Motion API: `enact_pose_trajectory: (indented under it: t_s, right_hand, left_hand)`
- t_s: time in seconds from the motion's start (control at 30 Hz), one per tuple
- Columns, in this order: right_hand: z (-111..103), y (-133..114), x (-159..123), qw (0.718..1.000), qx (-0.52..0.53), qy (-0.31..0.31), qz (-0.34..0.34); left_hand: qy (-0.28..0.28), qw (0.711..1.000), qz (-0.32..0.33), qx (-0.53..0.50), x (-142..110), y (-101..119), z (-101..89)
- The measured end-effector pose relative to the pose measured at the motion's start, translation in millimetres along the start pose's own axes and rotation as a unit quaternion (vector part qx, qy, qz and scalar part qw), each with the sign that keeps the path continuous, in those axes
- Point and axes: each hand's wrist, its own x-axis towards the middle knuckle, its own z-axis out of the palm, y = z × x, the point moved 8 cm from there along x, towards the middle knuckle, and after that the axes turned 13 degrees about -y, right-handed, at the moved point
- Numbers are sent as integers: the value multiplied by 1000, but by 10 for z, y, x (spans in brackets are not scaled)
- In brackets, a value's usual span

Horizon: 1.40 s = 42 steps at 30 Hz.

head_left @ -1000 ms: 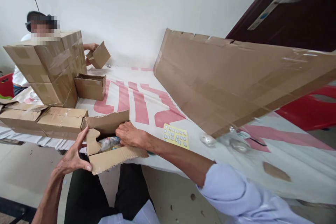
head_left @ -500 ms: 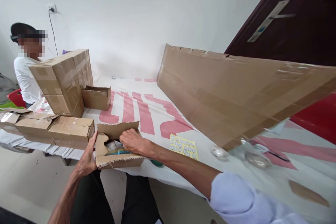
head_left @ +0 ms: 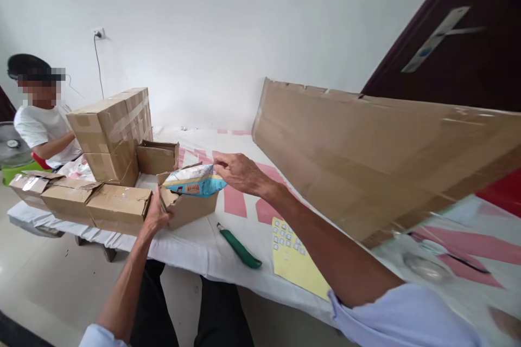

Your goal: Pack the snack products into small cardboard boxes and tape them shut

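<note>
My right hand [head_left: 240, 173] pinches the right end of a blue and white plastic packet [head_left: 195, 180], which is held at the top of an open cardboard box [head_left: 195, 210]. The packet's lower left end is still over the box opening. At the box's left end, my left hand [head_left: 158, 214] grips the cardboard wall, fingers partly hidden by it. A green utility knife [head_left: 240, 246] lies on the cloth to the right of the box. Beyond it is a yellow sticker sheet [head_left: 285, 252], partly covered by my right forearm.
Closed cartons [head_left: 118, 207] line the table's left front edge, with stacked taped boxes [head_left: 108, 124] behind. A small open box [head_left: 158, 157] stands beside the stack. A large cardboard sheet [head_left: 366, 146] leans at the right. A co-worker [head_left: 44, 124] sits at far left.
My right hand has risen out of the box, bringing the packet up with it. The box has tilted and shifted away from me. The green knife is now uncovered.
</note>
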Motion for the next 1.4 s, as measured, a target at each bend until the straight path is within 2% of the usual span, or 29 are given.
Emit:
enact_pose_trajectory:
  t_s: [0.13,0.17,0.23,0.27,0.3,0.37,0.47,0.53,0.73,0.8,0.9,1.1,1.27,1.4]
  right_hand:
    - [-47,-31,-86,979,181,-71,-65]
    - [-24,-57,-101,971,210,-94,-72]
    - [17,-109,-120,957,250,-125,-77]
    - [22,-128,-124,951,270,-129,-77]
    - [19,-142,-122,943,298,-125,-78]
    - [12,-167,-102,911,387,-111,-95]
    - [99,-206,-2,838,518,-92,-145]
    - [282,-182,132,809,564,-77,-149]
    - [1095,123,577,741,671,-12,-27]
    - [1239,182,658,737,675,-4,-13]
    - [1322,247,731,742,671,-1,-3]
    - [1394,324,750,753,657,-4,14]
    - [1382,292,696,761,649,-9,6]
    - [1139,176,722,765,643,1,-40]
  left_hand:
    - [91,995,30,32,-313,498,-305]
    - [78,995,53,25,-363,659,-336]
    - [-2,996,88,-13,-372,931,-308]
    - [-41,994,93,-43,-343,1019,-290]
    - [-56,992,85,-75,-298,1065,-305]
    - [-10,990,54,-131,-183,1055,-445]
    - [84,982,21,-171,-20,956,-684]
    - [91,980,12,-176,88,901,-755]
    - [64,975,-51,-208,307,540,-798]
    - [47,971,-79,-219,349,387,-776]
    - [28,966,-111,-232,382,210,-732]
    - [17,962,-124,-243,398,57,-631]
    - [26,965,-113,-235,433,52,-650]
    - [59,973,-64,-215,457,267,-847]
